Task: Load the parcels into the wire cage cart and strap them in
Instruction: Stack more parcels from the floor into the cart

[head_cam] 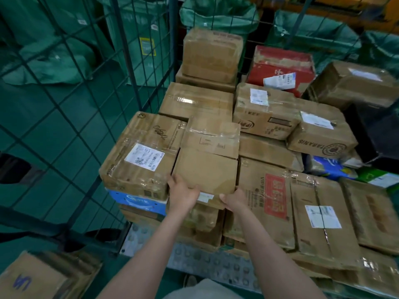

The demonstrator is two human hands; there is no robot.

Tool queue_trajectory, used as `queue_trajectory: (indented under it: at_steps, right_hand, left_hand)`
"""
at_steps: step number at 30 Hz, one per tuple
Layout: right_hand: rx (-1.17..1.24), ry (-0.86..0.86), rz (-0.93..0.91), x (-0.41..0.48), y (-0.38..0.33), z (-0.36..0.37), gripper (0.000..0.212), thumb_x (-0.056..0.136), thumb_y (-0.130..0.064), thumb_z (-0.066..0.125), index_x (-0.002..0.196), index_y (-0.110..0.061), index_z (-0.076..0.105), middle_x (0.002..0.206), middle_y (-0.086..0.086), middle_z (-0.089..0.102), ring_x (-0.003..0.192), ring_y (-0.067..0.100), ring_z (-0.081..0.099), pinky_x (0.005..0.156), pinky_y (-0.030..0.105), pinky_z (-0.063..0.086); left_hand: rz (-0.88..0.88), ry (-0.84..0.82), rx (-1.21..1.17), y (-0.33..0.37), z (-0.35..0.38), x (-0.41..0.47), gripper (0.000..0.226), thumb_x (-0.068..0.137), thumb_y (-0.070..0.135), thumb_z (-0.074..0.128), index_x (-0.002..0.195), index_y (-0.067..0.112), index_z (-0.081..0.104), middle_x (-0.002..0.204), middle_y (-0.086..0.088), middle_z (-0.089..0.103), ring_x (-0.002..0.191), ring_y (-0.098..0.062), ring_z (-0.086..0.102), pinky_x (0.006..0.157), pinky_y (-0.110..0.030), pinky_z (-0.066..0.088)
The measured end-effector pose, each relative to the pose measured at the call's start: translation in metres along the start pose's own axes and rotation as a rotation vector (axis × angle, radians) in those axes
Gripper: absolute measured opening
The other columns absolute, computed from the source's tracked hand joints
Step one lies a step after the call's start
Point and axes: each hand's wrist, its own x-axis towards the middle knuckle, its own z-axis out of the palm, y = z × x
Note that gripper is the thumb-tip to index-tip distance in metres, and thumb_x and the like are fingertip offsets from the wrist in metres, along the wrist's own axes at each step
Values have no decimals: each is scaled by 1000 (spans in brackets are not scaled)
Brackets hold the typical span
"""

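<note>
A plain brown cardboard parcel [205,171] sits at the front of the stack inside the wire cage cart [129,67]. My left hand [182,192] grips its near left corner and my right hand [234,200] grips its near right corner. To its left lies a taped box with a white label [140,152]; behind it rests a smaller taped box [212,134]. On its right stands a flat box with a red print [267,197]. Several more parcels fill the cart, among them a red box [280,70] at the back.
The cart's studded metal floor [216,264] shows at the front below the stack. A loose cardboard box [36,277] lies on the green floor at lower left. Green mail sacks [54,57] hang beyond the cage's left and back walls. A black bin [371,130] sits at right.
</note>
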Motion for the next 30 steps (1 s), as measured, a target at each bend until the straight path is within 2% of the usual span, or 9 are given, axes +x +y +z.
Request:
queue_trajectory:
  at_steps: [5,9,12,15,18,21,25,27,30]
  right_hand:
    - [-31,-25,-85,-9,3,-2,51,89,-19,63,135,-12,40,127,8,55,113,27,55,91,41,52]
    - [-193,80,-125,-24,3,-7,69,90,-30,62,146,-12,25,145,10,36,124,32,46,95,38,44]
    - [-204,229,-239,-39,1,-2,62,87,-25,65,138,-14,33,140,12,32,112,33,52,86,37,48]
    - [-152,255,-403,-54,-8,9,48,87,-13,61,130,-13,41,134,10,38,110,27,50,81,30,43]
    - [-179,139,-515,-72,-18,38,35,84,-5,58,119,-11,52,119,9,52,92,19,50,73,22,33]
    - [-248,-144,-583,-94,-20,80,26,82,-2,57,108,-6,61,104,10,62,93,24,56,67,22,32]
    - [-383,-469,-554,-128,-13,138,17,85,-3,56,85,-19,61,77,2,57,64,13,50,57,19,35]
    - [-442,-545,-566,-142,-8,161,29,86,-3,54,70,-27,51,68,-6,49,58,5,41,56,16,31]
    - [-479,-608,-569,-173,5,195,25,79,-6,56,69,-28,52,66,-6,52,59,9,46,59,21,38]
  left_hand:
    - [-23,-17,20,-2,-2,0,68,92,27,53,149,7,22,157,-12,-6,135,-34,33,106,-30,31]
    - [-27,8,-43,-6,-7,-7,61,92,24,52,147,14,28,155,-14,8,134,-32,34,105,-29,30]
    - [-35,21,-75,-18,-13,-17,60,93,23,50,147,11,27,154,-13,16,136,-28,32,104,-29,31]
    - [-60,40,-92,-31,-24,-24,60,93,23,49,147,9,27,151,-15,24,134,-29,35,102,-32,34]
    - [-135,91,-155,-53,-43,-36,62,92,23,49,147,5,27,148,-19,33,134,-30,37,105,-33,34]
    - [-203,209,-234,-84,-68,-55,53,92,21,49,139,0,39,139,-17,47,127,-30,44,98,-28,35]
    - [-317,369,-440,-132,-99,-85,58,88,31,56,138,6,40,137,-15,48,125,-31,47,102,-32,37]
    - [-342,418,-514,-152,-110,-100,64,78,37,58,133,9,45,128,-8,55,116,-29,54,94,-32,42]
    - [-422,489,-565,-196,-130,-127,51,89,21,54,137,9,41,127,-11,55,115,-30,55,94,-33,43]
